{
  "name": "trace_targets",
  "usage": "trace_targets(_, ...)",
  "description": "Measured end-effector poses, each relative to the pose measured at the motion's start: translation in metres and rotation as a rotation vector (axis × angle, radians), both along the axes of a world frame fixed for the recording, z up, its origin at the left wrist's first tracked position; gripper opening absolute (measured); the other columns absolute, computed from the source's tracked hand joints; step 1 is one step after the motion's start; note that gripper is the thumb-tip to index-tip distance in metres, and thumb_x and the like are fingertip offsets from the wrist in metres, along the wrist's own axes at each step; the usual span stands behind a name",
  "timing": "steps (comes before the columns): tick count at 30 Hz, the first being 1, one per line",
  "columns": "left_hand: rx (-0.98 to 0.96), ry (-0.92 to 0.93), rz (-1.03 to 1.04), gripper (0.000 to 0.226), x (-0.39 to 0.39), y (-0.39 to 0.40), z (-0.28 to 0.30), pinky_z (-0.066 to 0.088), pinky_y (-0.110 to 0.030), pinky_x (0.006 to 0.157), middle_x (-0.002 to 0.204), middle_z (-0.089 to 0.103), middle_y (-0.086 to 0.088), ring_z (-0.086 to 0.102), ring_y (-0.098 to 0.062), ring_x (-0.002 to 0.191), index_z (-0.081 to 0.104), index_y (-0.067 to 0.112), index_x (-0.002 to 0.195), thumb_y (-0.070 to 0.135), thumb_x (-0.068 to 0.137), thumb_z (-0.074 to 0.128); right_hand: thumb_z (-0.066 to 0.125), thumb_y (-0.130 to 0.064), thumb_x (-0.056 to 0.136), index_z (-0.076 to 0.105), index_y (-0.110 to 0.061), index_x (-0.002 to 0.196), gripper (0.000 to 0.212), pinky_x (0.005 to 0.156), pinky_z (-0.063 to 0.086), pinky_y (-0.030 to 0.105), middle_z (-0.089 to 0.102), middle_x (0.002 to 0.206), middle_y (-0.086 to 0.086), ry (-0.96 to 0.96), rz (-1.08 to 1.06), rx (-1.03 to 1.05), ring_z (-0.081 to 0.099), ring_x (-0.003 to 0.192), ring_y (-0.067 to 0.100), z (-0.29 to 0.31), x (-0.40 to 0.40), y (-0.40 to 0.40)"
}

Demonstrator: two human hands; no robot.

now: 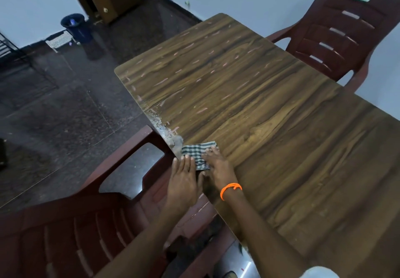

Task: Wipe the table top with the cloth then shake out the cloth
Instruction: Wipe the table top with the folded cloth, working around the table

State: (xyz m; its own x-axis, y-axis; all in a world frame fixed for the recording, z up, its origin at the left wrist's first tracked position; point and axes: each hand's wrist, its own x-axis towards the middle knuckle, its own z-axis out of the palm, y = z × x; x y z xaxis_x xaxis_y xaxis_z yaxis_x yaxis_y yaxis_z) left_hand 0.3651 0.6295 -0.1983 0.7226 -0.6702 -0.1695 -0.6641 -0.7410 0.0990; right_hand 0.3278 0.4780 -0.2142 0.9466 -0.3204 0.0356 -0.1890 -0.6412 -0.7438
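A folded black-and-white checked cloth [198, 153] lies flat at the near left edge of the wood-grain table top [259, 104]. My right hand [217, 166], with an orange band at the wrist, presses flat on the cloth's right part. Just off the table edge, my left hand [184, 176] lies with straight fingers, its fingertips touching the cloth's left corner. A small grey heap of dust and crumbs [175, 141] sits on the table edge just beyond the cloth. Pale scuffs and specks dot the far left part of the table.
A dark red plastic chair [86, 223] stands under my arms at the left table edge; a second one [337, 33] stands at the far right side. On the dark floor at the back left are a blue bin [75, 26] and a small white rack [59, 41].
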Motion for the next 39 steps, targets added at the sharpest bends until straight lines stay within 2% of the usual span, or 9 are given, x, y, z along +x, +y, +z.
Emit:
trace_targets(3,0.078,0.055,-0.091,0.074,-0.027,0.0,0.012,-0.009,-0.046,0.123,0.162,0.029,-0.022,0.016,-0.032,0.154,0.027,-0.003,0.155,0.051,0.106,0.014,0.056,0.007,0.072,0.069,-0.004,0.111,0.042,0.112,0.015,0.011,0.059,0.128,0.018,0.006,-0.041,0.021,0.041,0.131,0.029,-0.005,-0.036,-0.007)
trace_targets(7,0.117,0.06,-0.188,0.077,-0.023,-0.024,0.028,-0.025,-0.041,0.117,0.165,0.019,-0.023,0.008,-0.032,0.156,0.017,-0.004,0.157,0.053,0.106,0.017,0.055,0.021,0.069,0.07,-0.008,0.111,0.053,0.108,0.018,0.007,0.06,0.127,0.013,0.042,-0.153,-0.021,0.044,0.13,0.027,-0.001,-0.047,-0.029)
trace_targets(12,0.332,-0.059,-0.25,0.08,0.034,-0.051,0.033,-0.013,-0.052,0.122,0.167,0.011,-0.021,0.002,-0.033,0.156,0.006,-0.004,0.158,0.055,0.105,0.011,0.056,0.011,0.079,0.07,-0.006,0.107,0.036,0.108,0.031,0.029,0.059,0.127,0.018,0.075,-0.294,-0.006,0.044,0.13,0.031,0.006,0.004,-0.027)
trace_targets(16,0.323,-0.085,-0.231,0.08,0.095,-0.03,0.027,-0.015,-0.051,0.122,0.166,0.015,-0.021,0.008,-0.03,0.156,0.013,-0.003,0.158,0.056,0.105,0.013,0.055,-0.008,0.074,0.069,-0.009,0.103,0.032,0.104,0.036,0.036,0.06,0.124,0.018,0.093,-0.276,-0.031,0.048,0.124,0.034,0.01,0.059,0.004)
trace_targets(21,0.193,-0.024,-0.382,0.096,0.13,0.042,0.02,-0.018,-0.048,0.121,0.165,0.023,-0.02,0.012,-0.028,0.155,0.02,0.0,0.159,0.068,0.093,0.0,0.056,0.009,0.075,0.067,-0.007,0.114,0.043,0.112,0.011,0.012,0.056,0.131,0.015,0.029,-0.351,-0.028,0.037,0.135,0.029,-0.006,0.078,0.069)
trace_targets(26,0.169,0.051,-0.577,0.103,0.132,0.072,0.012,-0.013,-0.049,0.122,0.165,0.022,-0.019,0.012,-0.027,0.156,0.019,0.002,0.159,0.074,0.087,-0.001,0.052,0.018,0.077,0.067,-0.004,0.114,0.045,0.11,0.013,0.007,0.057,0.13,0.017,0.026,-0.481,-0.029,0.036,0.134,0.026,-0.011,0.049,0.103)
trace_targets(31,0.115,0.099,-0.675,0.103,0.123,0.044,0.01,-0.017,-0.046,0.122,0.166,0.02,-0.019,0.011,-0.024,0.156,0.02,0.001,0.158,0.074,0.088,-0.002,0.059,0.021,0.067,0.069,-0.008,0.111,0.054,0.108,0.031,0.025,0.062,0.125,0.013,0.037,-0.642,-0.071,0.046,0.129,0.025,0.006,0.021,0.09)
trace_targets(36,0.104,0.038,-0.632,0.11,0.159,0.006,0.01,-0.01,-0.048,0.124,0.165,0.021,-0.02,0.013,-0.028,0.155,0.02,0.0,0.158,0.07,0.08,-0.012,0.063,0.003,0.078,0.07,-0.014,0.11,0.037,0.105,0.033,0.023,0.061,0.128,0.011,0.088,-0.776,0.008,0.047,0.128,0.023,0.009,0.072,0.063)
trace_targets(39,0.146,0.044,-0.574,0.089,0.204,0.014,0.009,-0.007,-0.045,0.123,0.168,0.014,-0.015,0.01,-0.026,0.156,0.018,0.004,0.16,0.067,0.098,0.01,0.063,-0.004,0.078,0.069,-0.013,0.107,0.031,0.098,0.04,0.035,0.061,0.125,0.013,0.118,-0.64,-0.059,0.052,0.121,0.03,0.017,0.115,0.074)
